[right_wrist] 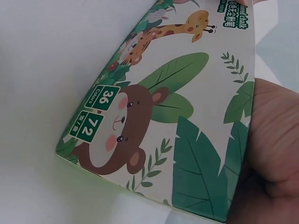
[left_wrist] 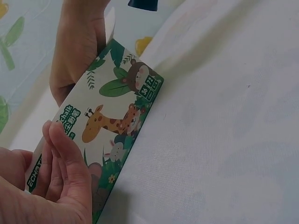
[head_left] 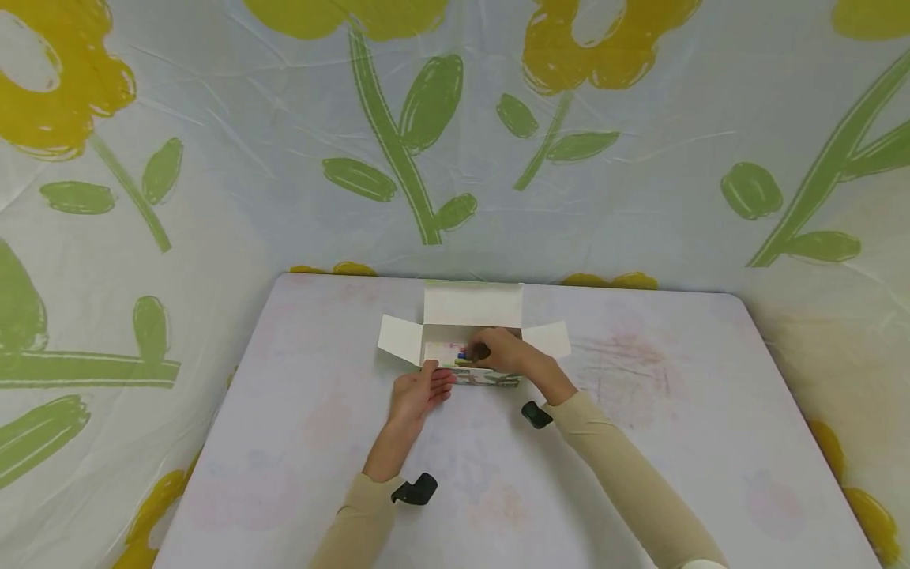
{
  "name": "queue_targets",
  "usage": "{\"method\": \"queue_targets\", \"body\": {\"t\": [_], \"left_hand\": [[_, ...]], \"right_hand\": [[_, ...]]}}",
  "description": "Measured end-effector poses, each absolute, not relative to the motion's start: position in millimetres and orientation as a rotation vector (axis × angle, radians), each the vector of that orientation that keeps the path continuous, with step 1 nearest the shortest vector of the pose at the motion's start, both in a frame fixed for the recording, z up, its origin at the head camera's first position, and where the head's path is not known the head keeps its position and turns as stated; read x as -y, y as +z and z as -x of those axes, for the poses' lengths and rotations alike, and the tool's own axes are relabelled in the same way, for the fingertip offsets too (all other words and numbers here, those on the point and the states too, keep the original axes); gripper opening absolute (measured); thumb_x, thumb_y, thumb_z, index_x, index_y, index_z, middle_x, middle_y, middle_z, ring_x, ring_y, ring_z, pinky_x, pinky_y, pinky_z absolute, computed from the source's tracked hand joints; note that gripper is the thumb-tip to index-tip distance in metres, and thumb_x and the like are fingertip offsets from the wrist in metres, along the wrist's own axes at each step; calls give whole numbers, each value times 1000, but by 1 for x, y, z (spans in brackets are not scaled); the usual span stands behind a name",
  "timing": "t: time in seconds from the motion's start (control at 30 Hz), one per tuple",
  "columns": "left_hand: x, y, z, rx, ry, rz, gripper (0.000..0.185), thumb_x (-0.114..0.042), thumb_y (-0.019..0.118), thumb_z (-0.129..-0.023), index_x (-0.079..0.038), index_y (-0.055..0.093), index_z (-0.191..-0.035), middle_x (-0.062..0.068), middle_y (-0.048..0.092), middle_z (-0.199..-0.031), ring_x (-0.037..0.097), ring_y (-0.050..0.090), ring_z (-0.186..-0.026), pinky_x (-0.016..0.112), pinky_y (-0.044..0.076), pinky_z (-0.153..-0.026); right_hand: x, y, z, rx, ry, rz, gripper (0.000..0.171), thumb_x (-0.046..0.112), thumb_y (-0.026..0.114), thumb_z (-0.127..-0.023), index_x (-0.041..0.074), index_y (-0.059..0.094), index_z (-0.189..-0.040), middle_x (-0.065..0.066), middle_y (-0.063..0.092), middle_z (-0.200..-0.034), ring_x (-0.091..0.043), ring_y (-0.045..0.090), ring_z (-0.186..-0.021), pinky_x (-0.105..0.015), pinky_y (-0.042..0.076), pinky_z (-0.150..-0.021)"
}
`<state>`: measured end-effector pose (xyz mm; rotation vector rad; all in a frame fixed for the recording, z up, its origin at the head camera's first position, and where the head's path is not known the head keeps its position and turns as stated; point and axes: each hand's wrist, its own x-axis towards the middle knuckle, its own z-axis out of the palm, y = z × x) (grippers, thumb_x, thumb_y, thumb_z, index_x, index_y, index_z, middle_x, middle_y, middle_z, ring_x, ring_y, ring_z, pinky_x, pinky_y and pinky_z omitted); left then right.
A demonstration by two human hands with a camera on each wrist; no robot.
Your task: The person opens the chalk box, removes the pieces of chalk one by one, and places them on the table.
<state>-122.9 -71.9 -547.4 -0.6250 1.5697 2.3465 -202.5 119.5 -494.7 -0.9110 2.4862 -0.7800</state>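
A chalk box (head_left: 486,378) stands on the table with its lid and side flaps folded out. Printed animals and the words "36 colors" cover its front (right_wrist: 154,107). My left hand (head_left: 419,393) holds the near left part of its front wall, thumb at the top edge and fingers (left_wrist: 70,161) lying along the outside. My right hand (head_left: 500,352) reaches down over the front edge into the box, its fingers bent. Small coloured pieces (head_left: 462,356), which look like chalk sticks, show beside those fingers. Whether the fingertips hold one is hidden.
The raised back flap (head_left: 473,303), left flap (head_left: 400,338) and right flap (head_left: 547,339) surround the opening. Under the box is a pale table (head_left: 320,474) with faint reddish smudges. A flower-printed cloth (head_left: 284,118) hangs behind and at both sides.
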Motion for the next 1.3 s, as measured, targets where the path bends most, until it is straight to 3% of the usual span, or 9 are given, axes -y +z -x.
{"method": "queue_targets", "body": {"t": [0.47, 0.77, 0.93, 1.17, 1.3], "left_hand": [[75, -544, 121, -1505, 2350, 634, 32, -19, 57, -104, 11, 70, -103, 8, 75, -83, 9, 69, -72, 21, 58, -68], [75, -545, 123, -1456, 2354, 662, 29, -18, 57, -103, 7, 71, -97, 8, 74, -81, 9, 69, -70, 20, 58, -66], [76, -542, 122, -1459, 2352, 656, 30, -18, 55, -104, 8, 69, -101, 7, 74, -82, 8, 67, -71, 20, 57, -66], [77, -541, 122, -1459, 2340, 635, 31, -20, 57, -104, 9, 70, -102, 8, 74, -84, 9, 67, -72, 20, 58, -67], [77, -542, 123, -1465, 2328, 631, 31, -21, 58, -104, 9, 69, -103, 8, 75, -85, 9, 67, -72, 20, 58, -67]], "right_hand": [[-123, -493, 203, -2496, -682, 923, 5, 4, 74, -94, 2, 71, -97, -5, 67, -92, -14, 56, -82, -30, 51, -75], [-141, -493, 198, -2497, -1083, 975, 13, 2, 71, -96, -2, 69, -108, -8, 72, -98, -22, 69, -93, -40, 58, -85], [-151, -489, 194, -2526, -1290, 839, 23, 9, 72, -97, -3, 69, -117, -9, 72, -104, -24, 69, -95, -42, 59, -87], [-171, -488, 194, -2415, -1562, 571, 33, 13, 70, -99, -3, 65, -127, -16, 71, -115, -26, 70, -103, -27, 57, -88], [-185, -482, 194, -2334, -1688, 436, 36, 17, 70, -100, 0, 63, -130, -19, 68, -122, -24, 70, -108, -27, 58, -89]]}}
